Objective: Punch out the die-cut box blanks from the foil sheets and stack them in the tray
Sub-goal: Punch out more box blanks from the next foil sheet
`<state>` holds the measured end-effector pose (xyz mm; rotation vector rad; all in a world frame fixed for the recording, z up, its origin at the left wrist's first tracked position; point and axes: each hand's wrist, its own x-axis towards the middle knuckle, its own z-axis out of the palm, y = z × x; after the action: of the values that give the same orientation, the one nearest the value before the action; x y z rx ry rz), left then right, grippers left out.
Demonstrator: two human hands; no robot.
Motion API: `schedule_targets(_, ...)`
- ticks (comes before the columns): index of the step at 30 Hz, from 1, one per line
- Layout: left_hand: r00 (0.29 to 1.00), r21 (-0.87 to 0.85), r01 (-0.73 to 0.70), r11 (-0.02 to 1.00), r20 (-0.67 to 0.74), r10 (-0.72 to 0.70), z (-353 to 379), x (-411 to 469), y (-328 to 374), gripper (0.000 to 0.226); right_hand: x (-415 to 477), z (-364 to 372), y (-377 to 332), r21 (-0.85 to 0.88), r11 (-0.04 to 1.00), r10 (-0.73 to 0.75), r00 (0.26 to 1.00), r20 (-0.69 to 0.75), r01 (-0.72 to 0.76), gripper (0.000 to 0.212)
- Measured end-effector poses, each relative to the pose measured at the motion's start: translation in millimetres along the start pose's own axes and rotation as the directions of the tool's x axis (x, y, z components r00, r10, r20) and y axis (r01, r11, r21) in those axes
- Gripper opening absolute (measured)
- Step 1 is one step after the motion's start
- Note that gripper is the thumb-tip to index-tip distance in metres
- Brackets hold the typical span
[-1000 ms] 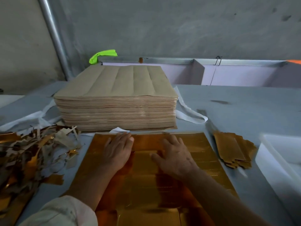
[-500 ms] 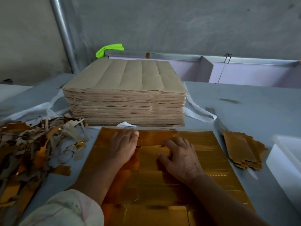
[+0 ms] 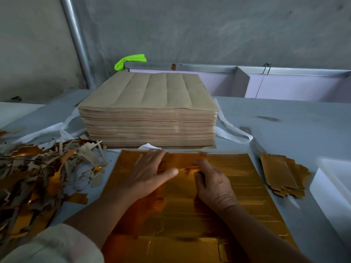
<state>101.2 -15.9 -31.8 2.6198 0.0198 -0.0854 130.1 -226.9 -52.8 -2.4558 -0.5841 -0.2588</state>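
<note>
Hands, head view: left hand [image 3: 150, 173] lies flat, fingers straight, pinning the foil sheet [image 3: 237, 186] to the bench [image 3: 294, 111]. The right hand [image 3: 212, 184] curls at the sheet's far edge, and I cannot tell whether it grips. The sheet looks light, thin and easily creased, so it is best pressed beside the cuts. Blanks [image 3: 283, 175] lie beside the tray [image 3: 330, 186], whose inside is hidden.

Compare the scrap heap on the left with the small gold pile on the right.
The scrap heap is large, loose and tangled, mixing gold and brown strips; the gold pile is small, with flat pieces overlapped. Both lie on the grey table, flanking the foil sheet.
</note>
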Motion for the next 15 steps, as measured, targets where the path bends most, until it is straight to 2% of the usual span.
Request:
schedule_targets(2,0.995,0.167,-0.080,0.983,0.072,0.068,3,-7,-3,0.111,1,0,0,0.023,0.999,0.026,1.000,-0.009,-0.026,0.028)
schedule_targets(7,0.986,0.413,-0.077,0.907,0.164,0.009,18,-12,-10,0.130,6,-3,2,0.072,0.987,0.142,0.989,0.045,-0.145,0.024)
schedule_targets(15,0.988,0.445,-0.071,0.893,0.153,0.003,21,-9,-11,0.132,8,-6,2,0.158,0.966,0.197,0.978,0.064,-0.204,0.020)
